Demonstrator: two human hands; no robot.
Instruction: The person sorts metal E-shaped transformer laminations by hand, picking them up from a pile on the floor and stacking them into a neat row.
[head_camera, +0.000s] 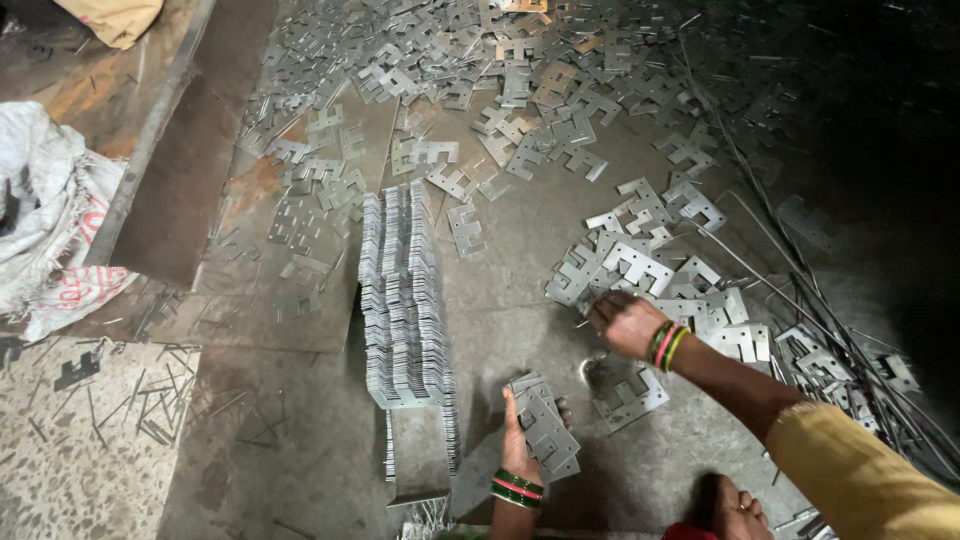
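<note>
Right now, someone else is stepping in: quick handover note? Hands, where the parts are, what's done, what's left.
Left hand: grip shut on a small stack of flat metal plates, held low near the body.
Right hand: reaching into the loose plates on the floor, fingers on one at the near edge of the pile; whether the grip has closed is unclear.
Done: long neat row of stacked plates sits on the floor left of the hands.
Left: many loose plates remain scattered near the right hand and across the far floor. Thin metal rods lie at the right.
</note>
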